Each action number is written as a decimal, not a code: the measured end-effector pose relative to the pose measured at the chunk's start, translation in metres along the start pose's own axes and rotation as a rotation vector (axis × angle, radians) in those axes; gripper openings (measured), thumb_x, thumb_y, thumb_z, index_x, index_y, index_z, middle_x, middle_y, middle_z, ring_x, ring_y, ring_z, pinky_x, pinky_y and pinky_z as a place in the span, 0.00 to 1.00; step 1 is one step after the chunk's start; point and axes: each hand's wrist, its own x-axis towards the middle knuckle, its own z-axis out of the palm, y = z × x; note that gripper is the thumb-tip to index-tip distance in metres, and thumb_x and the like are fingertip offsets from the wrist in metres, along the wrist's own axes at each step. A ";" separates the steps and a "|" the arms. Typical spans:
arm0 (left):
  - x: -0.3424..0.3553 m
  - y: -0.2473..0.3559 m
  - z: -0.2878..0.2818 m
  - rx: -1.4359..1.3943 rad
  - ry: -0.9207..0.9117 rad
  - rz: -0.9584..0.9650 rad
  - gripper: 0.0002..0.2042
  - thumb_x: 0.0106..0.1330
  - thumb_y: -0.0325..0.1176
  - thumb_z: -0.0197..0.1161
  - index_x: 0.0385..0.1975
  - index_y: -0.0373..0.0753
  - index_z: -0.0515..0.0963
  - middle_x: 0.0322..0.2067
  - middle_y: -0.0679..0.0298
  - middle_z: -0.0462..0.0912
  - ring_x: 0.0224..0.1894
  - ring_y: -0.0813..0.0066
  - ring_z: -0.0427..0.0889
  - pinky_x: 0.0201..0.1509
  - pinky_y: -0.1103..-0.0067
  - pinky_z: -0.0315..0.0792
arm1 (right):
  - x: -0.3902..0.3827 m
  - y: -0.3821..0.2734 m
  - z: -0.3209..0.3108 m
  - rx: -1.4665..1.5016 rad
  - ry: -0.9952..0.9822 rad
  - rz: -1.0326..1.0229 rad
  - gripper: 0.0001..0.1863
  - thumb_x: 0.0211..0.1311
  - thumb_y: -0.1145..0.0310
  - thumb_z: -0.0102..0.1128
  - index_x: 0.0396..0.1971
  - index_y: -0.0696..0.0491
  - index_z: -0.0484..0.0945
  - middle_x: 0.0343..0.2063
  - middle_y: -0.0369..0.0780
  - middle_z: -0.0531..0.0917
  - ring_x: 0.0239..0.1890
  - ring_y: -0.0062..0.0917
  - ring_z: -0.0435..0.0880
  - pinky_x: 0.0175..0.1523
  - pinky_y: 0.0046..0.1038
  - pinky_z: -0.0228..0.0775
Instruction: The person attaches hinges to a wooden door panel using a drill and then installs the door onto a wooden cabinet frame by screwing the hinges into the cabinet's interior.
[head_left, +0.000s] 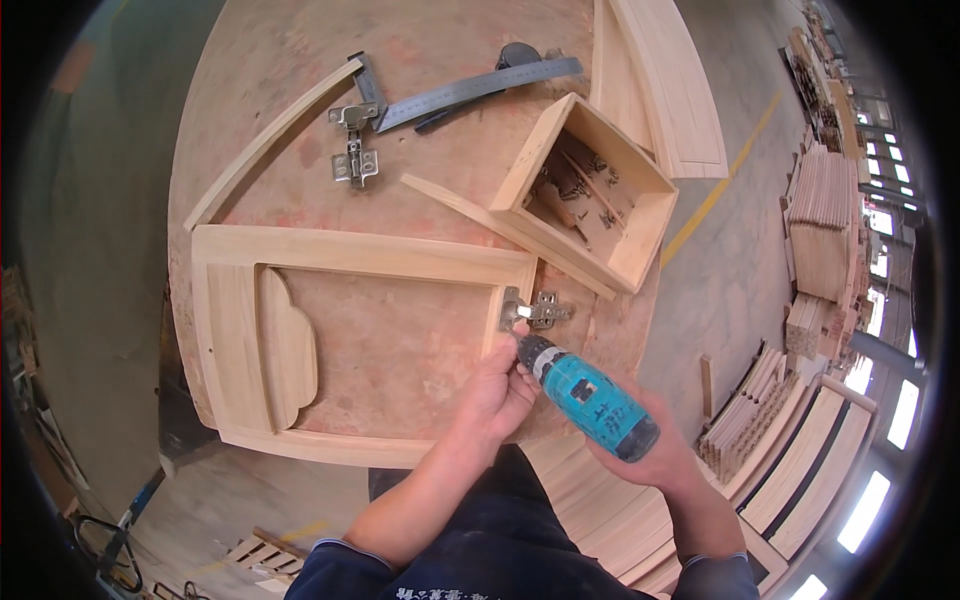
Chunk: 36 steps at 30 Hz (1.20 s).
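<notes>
A teal cordless drill [592,402] is gripped in my right hand [655,445], its black chuck pointing up and left at a metal cabinet hinge [512,308]. That hinge sits on the right rail of a pale wooden frame [370,252], its arm and plate reaching out past the rail. My left hand [497,392] is closed at the same rail, thumb and fingers pinched together beside the drill's tip, just below the hinge. Whatever the pinch holds is too small to make out. Inside the frame's left part lies a curved wooden panel [288,350].
Beyond the frame, an open wooden box [640,235] contains screws, with a wood strip [455,205] against it. A second hinge [354,150], a steel square [470,92] and a long strip [275,140] lie on the worn tabletop [400,350]. Stacked boards [825,220] stand right.
</notes>
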 end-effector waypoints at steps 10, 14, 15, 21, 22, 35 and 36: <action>-0.001 0.001 0.003 0.115 0.000 0.024 0.07 0.73 0.31 0.58 0.45 0.36 0.77 0.39 0.62 0.84 0.43 0.73 0.83 0.51 0.74 0.78 | 0.023 -0.026 -0.004 -0.205 -0.084 0.055 0.32 0.50 0.76 0.66 0.59 0.59 0.73 0.44 0.44 0.85 0.45 0.24 0.83 0.54 0.27 0.74; -0.002 -0.001 0.009 0.091 0.057 0.031 0.08 0.73 0.31 0.59 0.46 0.36 0.77 0.40 0.62 0.83 0.44 0.72 0.82 0.52 0.74 0.78 | 0.031 -0.040 0.001 -0.241 -0.080 0.117 0.30 0.51 0.76 0.65 0.59 0.58 0.74 0.45 0.45 0.85 0.45 0.26 0.84 0.55 0.28 0.74; -0.003 0.000 0.011 0.106 0.064 0.046 0.08 0.73 0.30 0.58 0.46 0.35 0.77 0.41 0.61 0.83 0.45 0.71 0.82 0.52 0.73 0.78 | 0.034 -0.040 0.000 -0.257 -0.090 0.100 0.30 0.51 0.73 0.66 0.59 0.56 0.74 0.45 0.47 0.85 0.47 0.33 0.85 0.55 0.29 0.74; -0.005 -0.006 0.022 0.198 0.134 0.073 0.08 0.76 0.30 0.50 0.40 0.37 0.77 0.33 0.66 0.82 0.32 0.79 0.80 0.36 0.80 0.77 | 0.046 -0.057 -0.009 -0.601 -0.230 -0.033 0.31 0.50 0.63 0.69 0.58 0.50 0.75 0.39 0.49 0.86 0.42 0.45 0.85 0.47 0.36 0.77; -0.002 -0.003 0.018 0.214 0.141 0.034 0.09 0.76 0.31 0.49 0.42 0.36 0.77 0.35 0.65 0.82 0.34 0.76 0.81 0.38 0.78 0.78 | 0.052 -0.066 -0.011 -0.896 -0.323 -0.018 0.31 0.50 0.60 0.70 0.58 0.49 0.75 0.37 0.49 0.86 0.40 0.46 0.85 0.44 0.38 0.77; -0.019 0.171 0.131 2.115 0.607 1.437 0.26 0.59 0.35 0.72 0.54 0.32 0.71 0.50 0.46 0.76 0.53 0.49 0.74 0.60 0.62 0.69 | -0.026 0.011 -0.049 0.107 0.004 -0.080 0.32 0.50 0.75 0.70 0.59 0.61 0.75 0.43 0.40 0.86 0.43 0.17 0.82 0.53 0.25 0.73; -0.008 0.178 0.153 2.196 0.669 1.416 0.28 0.58 0.35 0.73 0.56 0.32 0.70 0.53 0.43 0.74 0.57 0.45 0.72 0.63 0.60 0.67 | -0.034 0.022 -0.045 0.121 0.017 -0.075 0.32 0.50 0.75 0.70 0.59 0.61 0.75 0.43 0.40 0.86 0.43 0.17 0.82 0.53 0.25 0.73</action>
